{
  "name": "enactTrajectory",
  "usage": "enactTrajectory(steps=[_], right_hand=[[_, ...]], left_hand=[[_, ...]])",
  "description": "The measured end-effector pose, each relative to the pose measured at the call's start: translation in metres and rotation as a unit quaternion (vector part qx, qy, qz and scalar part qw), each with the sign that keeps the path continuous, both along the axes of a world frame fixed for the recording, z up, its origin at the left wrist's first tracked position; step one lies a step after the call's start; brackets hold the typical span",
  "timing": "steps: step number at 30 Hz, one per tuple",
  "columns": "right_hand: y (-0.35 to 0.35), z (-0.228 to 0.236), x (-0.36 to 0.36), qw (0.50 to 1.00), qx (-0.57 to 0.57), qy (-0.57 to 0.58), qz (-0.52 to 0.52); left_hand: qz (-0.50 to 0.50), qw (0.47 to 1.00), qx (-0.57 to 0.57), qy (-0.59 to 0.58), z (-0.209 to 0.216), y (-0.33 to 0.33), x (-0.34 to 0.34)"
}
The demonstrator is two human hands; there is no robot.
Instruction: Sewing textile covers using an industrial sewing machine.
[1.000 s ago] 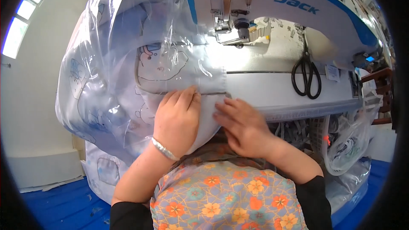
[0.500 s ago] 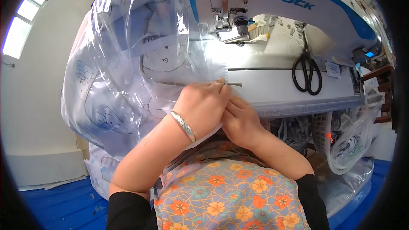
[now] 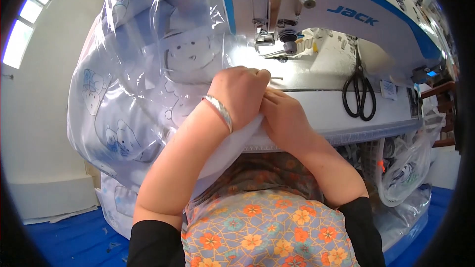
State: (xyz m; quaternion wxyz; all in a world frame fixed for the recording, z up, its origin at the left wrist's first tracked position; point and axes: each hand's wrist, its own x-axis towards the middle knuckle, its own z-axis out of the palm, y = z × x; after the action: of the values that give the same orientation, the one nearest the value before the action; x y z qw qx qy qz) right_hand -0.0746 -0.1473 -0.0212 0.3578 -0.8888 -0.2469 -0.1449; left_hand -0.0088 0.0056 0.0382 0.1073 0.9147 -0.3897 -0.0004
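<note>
Scissors [image 3: 359,72] and a printed label [image 3: 388,89] lie near the lettered sewing machine [image 3: 396,29]; my left hand [image 3: 241,95] grips fabric [image 3: 232,146], whether my right hand [image 3: 287,121] does, I cannot tell.

The pale blue and white cloth [image 3: 126,141] is printed with cartoon figures outlined in dark grey and touched with blue. The white sewing machine [image 3: 391,39] is edged in bright blue. Toward the right edge of the white table [image 3: 316,111], scissors [image 3: 361,76] are seen with black handles. The lilac-grey apron [image 3: 267,227] is patterned with orange, yellow and teal flowers over fine yellow lines. Black is shown by the sleeves [image 3: 156,242], silver by the bracelet [image 3: 217,110], blue by the floor [image 3: 69,242].
</note>
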Motion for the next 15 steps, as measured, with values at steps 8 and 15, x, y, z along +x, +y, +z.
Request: enactTrajectory(steps=[8, 15], right_hand=[[0.007, 0.012, -0.009, 0.994, -0.111, 0.007, -0.004], [0.039, -0.02, -0.079, 0.998, -0.031, -0.055, 0.032]], left_hand=[[0.045, 0.965, -0.112, -0.233, 0.006, 0.043, -0.038], [0.219, 0.921, -0.082, -0.313, -0.039, 0.158, -0.084]])
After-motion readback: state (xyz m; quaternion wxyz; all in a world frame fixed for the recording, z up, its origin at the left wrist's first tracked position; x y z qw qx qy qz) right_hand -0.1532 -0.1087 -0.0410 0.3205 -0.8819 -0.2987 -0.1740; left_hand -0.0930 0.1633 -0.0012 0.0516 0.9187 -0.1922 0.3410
